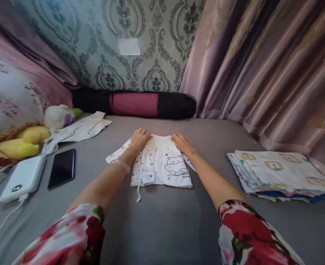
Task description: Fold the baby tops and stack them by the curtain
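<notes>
A small white baby shirt lies spread on the grey bed sheet, its hem towards me. A cartoon hippo and lettering are printed on its right half, small prints cover the left, and a white tie string hangs past the hem. My left hand is closed on the shirt's left shoulder, near the neckline. On the opposite shoulder, my right hand has its fingers bent over the fabric, closed on it. Both forearms partly cover the sleeves. The exact fingertip contact is hard to make out.
To the right lies a stack of folded cloths. On the left are a black phone, a white power bank with a cable, a white garment and plush toys. A black-and-maroon bolster lines the wall.
</notes>
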